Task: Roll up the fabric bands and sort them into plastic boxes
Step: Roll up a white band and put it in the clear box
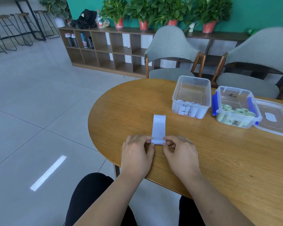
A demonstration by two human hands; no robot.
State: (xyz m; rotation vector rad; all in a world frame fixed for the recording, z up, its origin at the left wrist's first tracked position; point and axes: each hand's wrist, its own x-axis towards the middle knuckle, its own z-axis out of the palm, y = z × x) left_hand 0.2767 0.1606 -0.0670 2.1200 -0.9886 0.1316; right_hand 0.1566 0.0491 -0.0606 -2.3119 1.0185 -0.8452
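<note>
Bare tabletop lies open to my left, while the lavender-roll box, the green-roll box and a loose lid crowd my right.

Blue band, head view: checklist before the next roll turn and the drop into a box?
1. Grip of left hand on the roll's left end: ok.
2. Grip of right hand on its right end: ok.
3. Unrolled part of blue band flat and straight on the table: ok.
4. Roll edges even: cannot tell, fingers cover them.
5. Target box with blue rolls open, free space inside: ok.
6. Wrong-colour box with green rolls stands apart: ok.
</note>
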